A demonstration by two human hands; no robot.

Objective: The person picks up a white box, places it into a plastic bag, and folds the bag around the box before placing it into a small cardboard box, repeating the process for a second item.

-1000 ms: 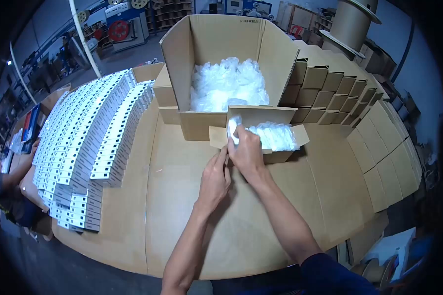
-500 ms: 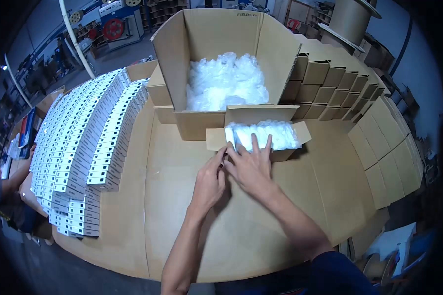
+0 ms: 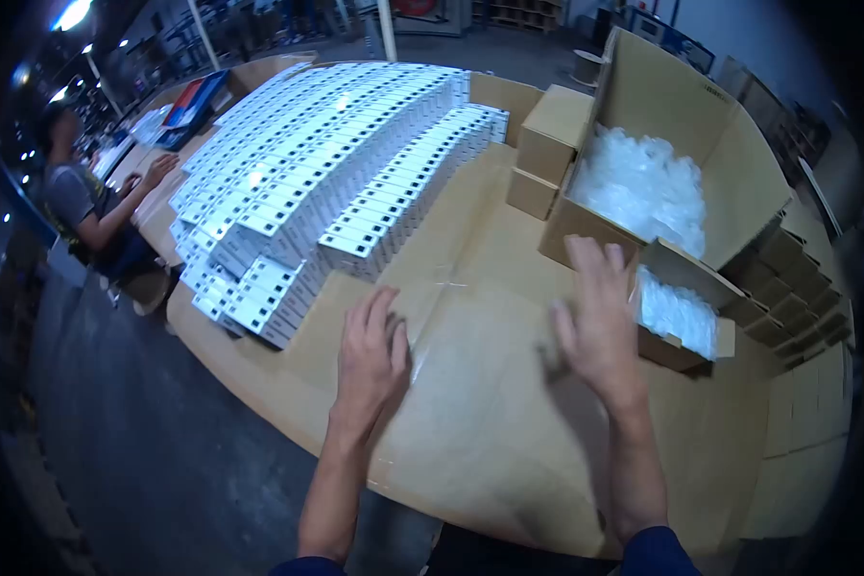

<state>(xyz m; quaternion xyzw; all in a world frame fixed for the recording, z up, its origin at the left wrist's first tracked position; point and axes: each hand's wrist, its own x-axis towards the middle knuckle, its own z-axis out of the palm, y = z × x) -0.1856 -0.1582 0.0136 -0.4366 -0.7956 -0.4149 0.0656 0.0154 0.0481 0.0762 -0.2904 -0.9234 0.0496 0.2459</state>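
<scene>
My left hand (image 3: 370,350) hovers over the cardboard-covered table, fingers apart and holding nothing. It is nearest to the stacked white boxes (image 3: 288,206), which stand in long rows with small dark squares on their ends. My right hand (image 3: 595,322) is also empty, its fingers spread, just left of a small open carton (image 3: 672,353). Clear plastic packets (image 3: 677,312) fill that carton, and its flaps stand open. Behind it is a large open cardboard box (image 3: 667,72) with a heap of clear plastic bags (image 3: 643,187) inside.
Closed brown cartons (image 3: 552,125) stand left of the large box. More brown cartons (image 3: 797,274) are stacked at the right. Beyond the white boxes, at far left, a co-worker (image 3: 96,206) sits by the table near a blue and red tray (image 3: 190,110).
The view has swung left. Both hands have come off the small carton and moved apart; my left hand is now nearer the white boxes. The packets stay in the carton.
</scene>
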